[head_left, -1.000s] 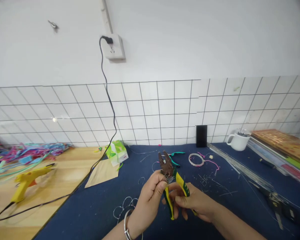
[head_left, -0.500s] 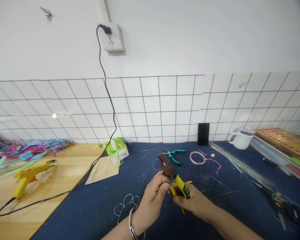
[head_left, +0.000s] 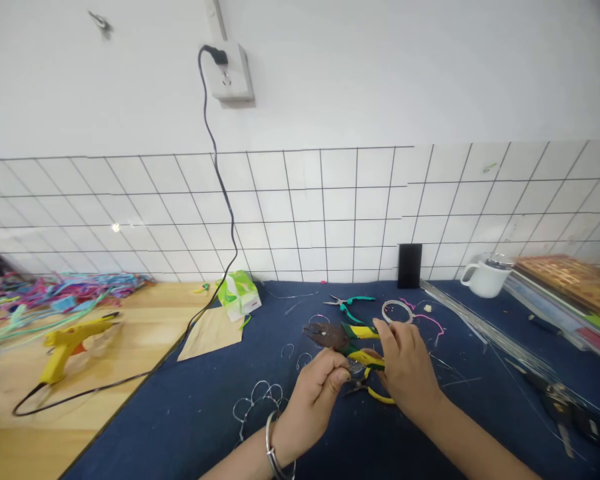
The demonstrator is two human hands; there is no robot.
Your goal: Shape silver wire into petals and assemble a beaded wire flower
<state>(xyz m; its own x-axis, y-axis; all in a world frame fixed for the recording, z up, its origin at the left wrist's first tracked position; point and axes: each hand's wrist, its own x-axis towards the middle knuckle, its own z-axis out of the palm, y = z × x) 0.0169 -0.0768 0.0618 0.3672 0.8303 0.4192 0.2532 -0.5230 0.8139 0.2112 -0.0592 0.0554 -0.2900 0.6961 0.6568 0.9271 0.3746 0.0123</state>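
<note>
My right hand [head_left: 409,367] is closed around the spread yellow and green handles of large rusty pliers [head_left: 331,336], whose jaws point left. Between thumb and fingers, my left hand [head_left: 317,393] pinches some thin silvery wire [head_left: 356,367], just below the pliers; its exact form is hard to make out. Small yellow-handled pliers [head_left: 380,396] lie on the dark blue mat under my hands. Left of my left wrist rests a looped wire piece [head_left: 253,402] shaped like petals. Teal-handled pliers [head_left: 351,308] lie beyond the large pliers.
A ring of wire [head_left: 396,311] with pink string lies behind my right hand. Long straight wires [head_left: 475,320], a white mug [head_left: 486,279] and stacked books [head_left: 570,293] are at the right. On the left are a yellow glue gun [head_left: 67,343], its cord, and a green tissue pack [head_left: 239,295].
The large pliers have turned from upright to nearly level, jaws leftward, and their handles have spread. My right hand has shifted up and right. The small yellow-handled pliers show more now.
</note>
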